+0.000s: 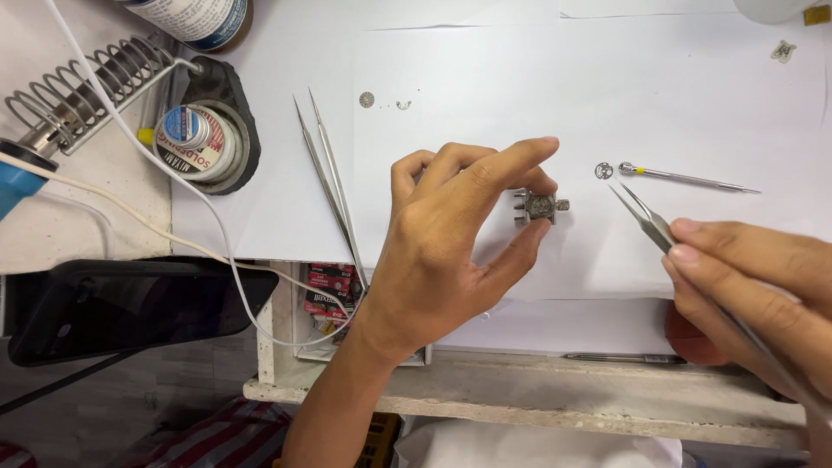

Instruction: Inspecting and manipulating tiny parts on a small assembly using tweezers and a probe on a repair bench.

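The right hand (763, 295) pinched fine tweezers (646, 217), tips open and pointing up-left. Just beyond those tips lay a tiny ring-shaped part (604, 171) beside a slim screwdriver (685, 178). The left hand (451, 234) gripped a small metal movement holder (539, 208) between thumb and fingertips. Farther left of it lay spare tweezers (329, 178).

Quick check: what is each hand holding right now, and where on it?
Left hand pinches the small metal movement holder by its sides, between thumb and fingers. Right hand grips tweezers along the rear of the shaft, tips free.
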